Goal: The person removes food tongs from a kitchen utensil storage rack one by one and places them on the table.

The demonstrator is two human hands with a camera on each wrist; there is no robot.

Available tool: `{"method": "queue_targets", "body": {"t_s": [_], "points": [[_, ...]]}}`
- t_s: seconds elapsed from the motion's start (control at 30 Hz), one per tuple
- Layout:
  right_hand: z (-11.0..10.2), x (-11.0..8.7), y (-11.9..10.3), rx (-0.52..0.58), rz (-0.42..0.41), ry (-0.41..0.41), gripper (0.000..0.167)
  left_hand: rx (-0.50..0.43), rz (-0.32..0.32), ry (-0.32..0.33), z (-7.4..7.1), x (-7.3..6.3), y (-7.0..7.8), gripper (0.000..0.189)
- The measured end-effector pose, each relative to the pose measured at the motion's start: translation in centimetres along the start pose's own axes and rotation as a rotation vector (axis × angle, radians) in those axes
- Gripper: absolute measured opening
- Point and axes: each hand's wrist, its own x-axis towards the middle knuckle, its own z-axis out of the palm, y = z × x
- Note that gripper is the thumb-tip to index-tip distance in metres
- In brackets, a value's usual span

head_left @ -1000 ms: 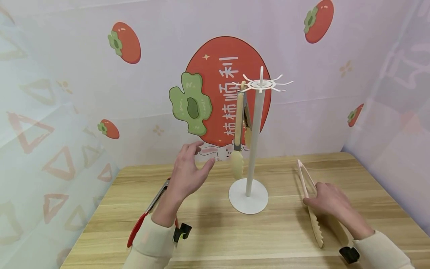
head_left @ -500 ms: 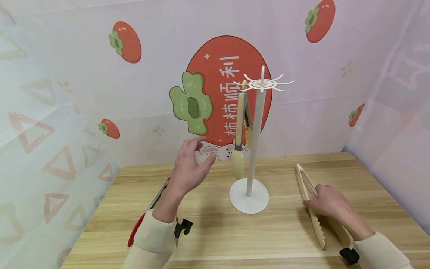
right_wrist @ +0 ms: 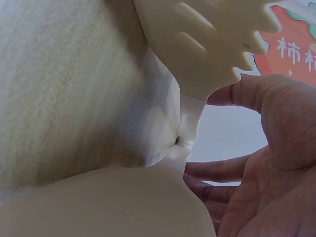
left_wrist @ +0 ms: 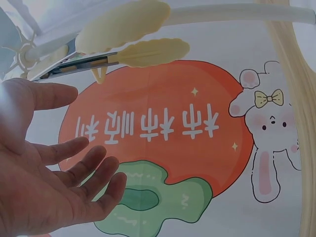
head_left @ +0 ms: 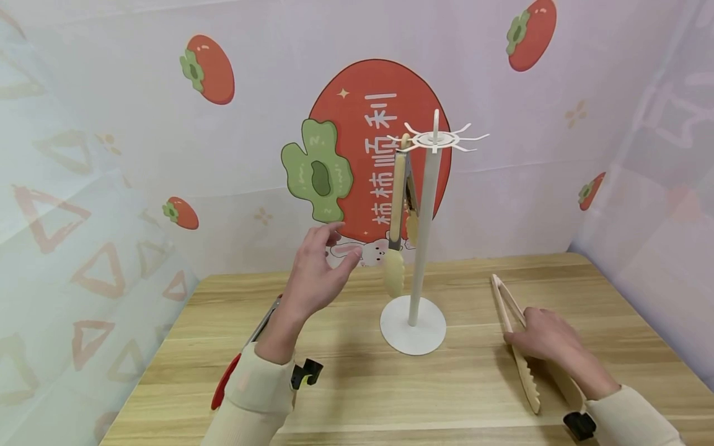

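Note:
My right hand (head_left: 543, 334) grips a pair of cream plastic tongs (head_left: 524, 378) lying at the right of the table. In the right wrist view, the thumb is against one arm of these tongs (right_wrist: 197, 44) and the fingers against the other, with the scalloped heads spread apart. My left hand (head_left: 315, 275) hovers over the table, fingers spread and relaxed, holding nothing. Just right of it, tongs with cream heads (head_left: 393, 272) hang from a white hook stand (head_left: 424, 241). The left wrist view has this hand (left_wrist: 54, 182) below the hanging heads.
Red-handled metal tongs (head_left: 225, 384) lie at the left, partly hidden by the left forearm. The stand's round white base (head_left: 413, 341) rests mid-table, under a ring of several hooks (head_left: 435, 140). A printed cloth backdrop (head_left: 262, 155) rises behind the wooden table (head_left: 390, 396).
The cream tongs in the right hand have slid slightly toward me. My left hand has risen a little and shifted slightly right. The stand and hanging tongs keep their place.

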Motion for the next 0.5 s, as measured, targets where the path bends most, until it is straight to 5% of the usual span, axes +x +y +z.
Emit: {"method": "queue_targets", "body": {"t_s": [0.3,0.5], "points": [[-0.02,-0.06,0.0,-0.015,-0.022,0.011,0.039,-0.043,0.005,-0.01,0.0,0.27,0.06,0.053],[-0.09,-0.01,-0.16,-0.031,-0.039,0.025,0.054,-0.092,-0.016,-0.023,0.12,0.5,0.03,0.052]]}}
